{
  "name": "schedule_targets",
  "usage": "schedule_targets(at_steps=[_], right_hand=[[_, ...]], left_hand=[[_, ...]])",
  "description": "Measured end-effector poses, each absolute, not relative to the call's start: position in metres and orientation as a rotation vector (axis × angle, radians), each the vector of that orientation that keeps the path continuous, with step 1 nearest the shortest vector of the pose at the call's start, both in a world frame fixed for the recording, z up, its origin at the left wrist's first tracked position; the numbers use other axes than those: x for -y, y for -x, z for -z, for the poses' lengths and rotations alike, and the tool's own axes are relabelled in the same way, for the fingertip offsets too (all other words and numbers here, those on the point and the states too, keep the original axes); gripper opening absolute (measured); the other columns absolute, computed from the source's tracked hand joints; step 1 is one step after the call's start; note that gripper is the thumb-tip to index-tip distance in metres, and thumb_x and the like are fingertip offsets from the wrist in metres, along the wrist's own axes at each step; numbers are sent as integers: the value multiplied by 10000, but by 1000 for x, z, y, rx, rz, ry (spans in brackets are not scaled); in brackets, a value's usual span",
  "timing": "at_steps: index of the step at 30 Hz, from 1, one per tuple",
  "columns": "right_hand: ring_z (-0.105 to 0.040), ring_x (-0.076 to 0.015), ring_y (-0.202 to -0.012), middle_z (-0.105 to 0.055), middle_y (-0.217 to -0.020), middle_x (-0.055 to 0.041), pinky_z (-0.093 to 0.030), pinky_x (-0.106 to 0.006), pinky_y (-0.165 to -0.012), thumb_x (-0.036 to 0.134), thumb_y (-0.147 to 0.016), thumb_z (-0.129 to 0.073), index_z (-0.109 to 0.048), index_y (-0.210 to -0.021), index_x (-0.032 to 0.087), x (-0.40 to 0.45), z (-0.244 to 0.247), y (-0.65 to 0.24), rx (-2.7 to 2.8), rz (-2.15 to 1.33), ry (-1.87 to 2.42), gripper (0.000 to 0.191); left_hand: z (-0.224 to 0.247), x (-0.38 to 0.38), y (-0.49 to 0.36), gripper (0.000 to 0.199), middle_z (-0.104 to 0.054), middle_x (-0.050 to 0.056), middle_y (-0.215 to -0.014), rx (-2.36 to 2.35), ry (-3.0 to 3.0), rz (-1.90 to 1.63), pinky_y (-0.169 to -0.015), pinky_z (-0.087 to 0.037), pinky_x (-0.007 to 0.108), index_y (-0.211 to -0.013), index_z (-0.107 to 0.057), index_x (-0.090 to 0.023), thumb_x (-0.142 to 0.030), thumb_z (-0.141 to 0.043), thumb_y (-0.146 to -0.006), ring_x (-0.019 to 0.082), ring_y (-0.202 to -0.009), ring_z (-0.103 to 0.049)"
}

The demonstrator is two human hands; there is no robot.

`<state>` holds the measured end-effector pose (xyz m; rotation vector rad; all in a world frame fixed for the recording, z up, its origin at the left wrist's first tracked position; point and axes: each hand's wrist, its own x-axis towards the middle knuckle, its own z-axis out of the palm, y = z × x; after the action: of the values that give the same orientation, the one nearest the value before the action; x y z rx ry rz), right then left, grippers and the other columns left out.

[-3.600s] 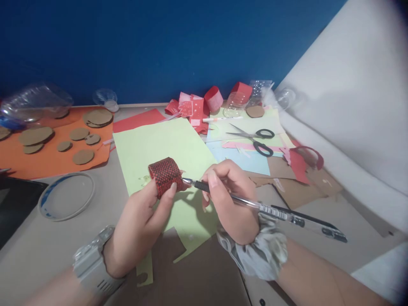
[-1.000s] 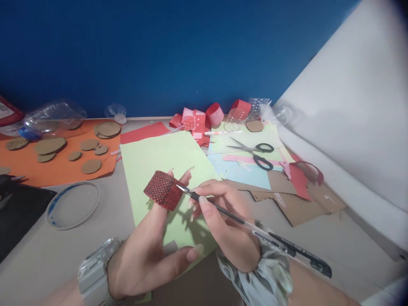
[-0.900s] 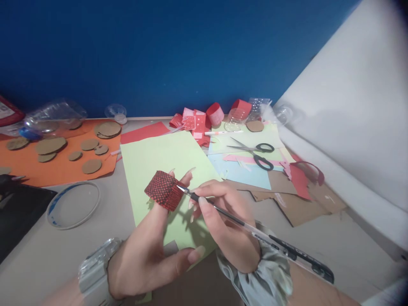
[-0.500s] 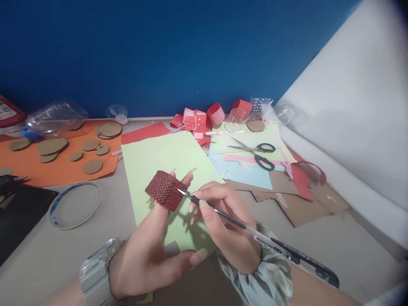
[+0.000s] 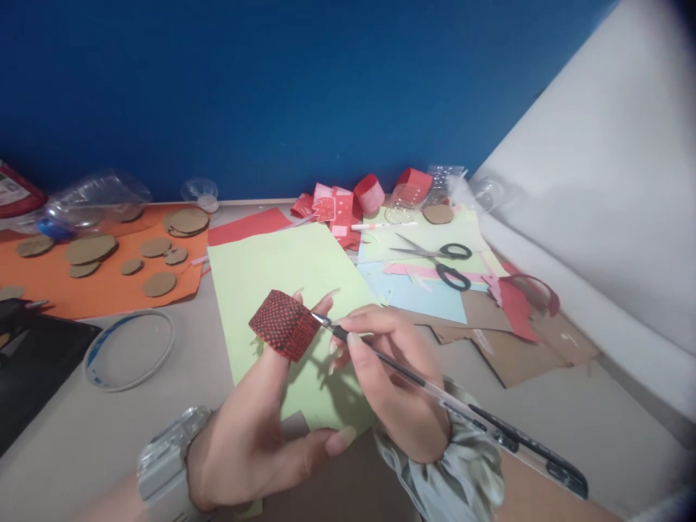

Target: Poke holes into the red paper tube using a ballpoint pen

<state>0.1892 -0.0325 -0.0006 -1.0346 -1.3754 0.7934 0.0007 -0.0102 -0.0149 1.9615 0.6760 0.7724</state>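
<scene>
A red paper ring (image 5: 286, 325) with a black checked pattern sits around the fingers of my left hand (image 5: 244, 435). Those fingers reach through it and hold it up, their tips showing beyond its far edge, while the thumb is stretched out to the right. My right hand (image 5: 399, 384) pinches a clear-barrelled pen (image 5: 405, 373) with a black grip near its tip. The pen's point is at the ring's right side; whether it touches the paper I cannot tell. Below both hands lies a light green sheet (image 5: 272, 261).
Scissors (image 5: 455, 275) lie half spread on coloured paper at the right, beside brown cardboard (image 5: 522, 362). Cardboard discs (image 5: 91, 249) rest on orange paper (image 5: 117, 290). A tape ring (image 5: 172, 341) is at the left. Red paper rings (image 5: 370, 194) stand along the blue wall.
My right hand and the pen have shifted slightly right, so the pen tip has drawn back from the checked surface to the ring's edge. The left hand has barely moved.
</scene>
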Motion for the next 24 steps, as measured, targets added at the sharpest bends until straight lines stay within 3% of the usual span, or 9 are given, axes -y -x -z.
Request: schedule_targets(at_steps=[4,9,15,18,24], right_hand=[[-704,-168,-745,-733,-915,-25,-588,-296,-635,150,-941,-625,-691,-1040,280,33,1,-190,1438,-856,982,177],[-653,-129,-627,-725,-909,-25,-557,-275,-576,217,-996,-593,-687,-1022,256,33,1,-189,1337,-826,1052,105],[-707,-160,-746,-732,-914,-39,-582,-288,-625,179,-971,-604,-686,-1043,246,33,3,-190,1421,-823,986,128],[-702,-149,-708,-732,-928,-39,-582,-288,-618,197,-988,-591,-683,-1040,247,33,3,-191,1383,-809,1036,117],[-693,-150,-704,-724,-891,-29,-576,-278,-595,149,-945,-616,-693,-1026,254,33,2,-190,1448,-830,950,153]], left_hand=[[13,10,-1,1088,-139,2,-1786,-724,-1940,-759,-1288,-156,710,-1676,-3,-449,-340,-756,-899,455,-1622,-67],[11,11,-2,1065,-148,-7,-1784,-660,-1965,-787,-1312,-184,639,-1678,-31,-434,-292,-748,-902,413,-1626,-124],[15,10,-2,1066,-164,15,-1781,-708,-1945,-784,-1314,-137,661,-1688,-47,-398,-326,-756,-895,427,-1627,-84],[16,9,-2,1074,-181,3,-1778,-671,-1969,-786,-1308,-185,658,-1681,-34,-425,-305,-755,-893,421,-1620,-146],[12,11,-3,1086,-163,11,-1782,-703,-1956,-786,-1313,-176,645,-1686,-25,-407,-304,-755,-889,429,-1623,-117]])
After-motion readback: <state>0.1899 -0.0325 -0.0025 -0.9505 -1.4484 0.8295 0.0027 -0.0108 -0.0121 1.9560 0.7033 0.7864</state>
